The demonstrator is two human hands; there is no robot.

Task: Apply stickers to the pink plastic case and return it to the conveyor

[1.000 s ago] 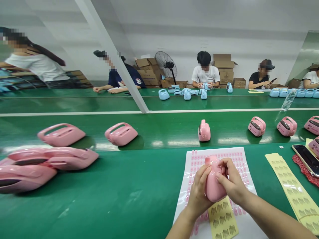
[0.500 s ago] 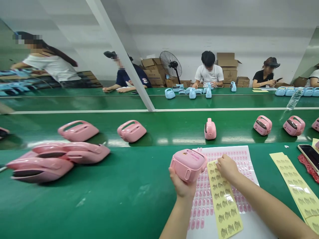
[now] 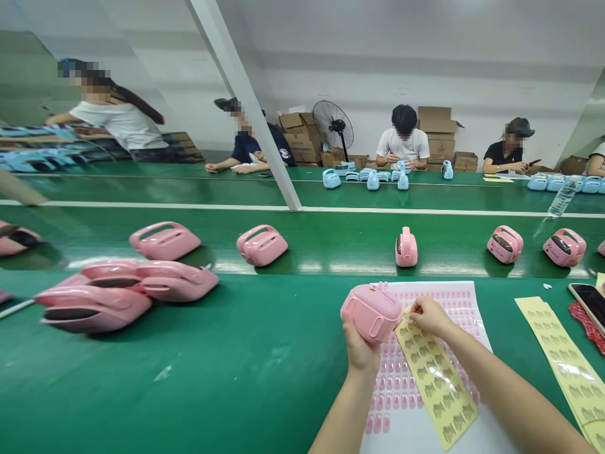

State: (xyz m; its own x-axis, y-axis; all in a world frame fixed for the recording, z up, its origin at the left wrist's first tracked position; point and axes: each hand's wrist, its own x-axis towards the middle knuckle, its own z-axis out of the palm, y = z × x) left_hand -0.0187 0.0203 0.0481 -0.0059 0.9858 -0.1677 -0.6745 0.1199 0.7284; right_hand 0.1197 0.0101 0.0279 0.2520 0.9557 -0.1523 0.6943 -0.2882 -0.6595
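My left hand point(image 3: 360, 345) grips a pink plastic case point(image 3: 372, 310) from below, holding it tilted above the green bench. My right hand point(image 3: 426, 315) pinches at the top end of a yellow sticker sheet point(image 3: 435, 378), fingertips pressed together on it just right of the case. The yellow sheet lies across a white sheet of small pink stickers point(image 3: 425, 353) in front of me.
Pink cases point(image 3: 165, 240) ride the green conveyor point(image 3: 331, 243), with a pile point(image 3: 123, 293) at my left. Another yellow sheet point(image 3: 562, 362) and a phone point(image 3: 588, 304) lie at right. Several people sit at the far bench with blue cases point(image 3: 373, 180), a fan point(image 3: 333, 125) and cartons behind.
A second ago both hands held the pink case upright. Now only the left holds it, tilted to the left, while the right has moved onto the yellow sticker sheet. My view has panned slightly.
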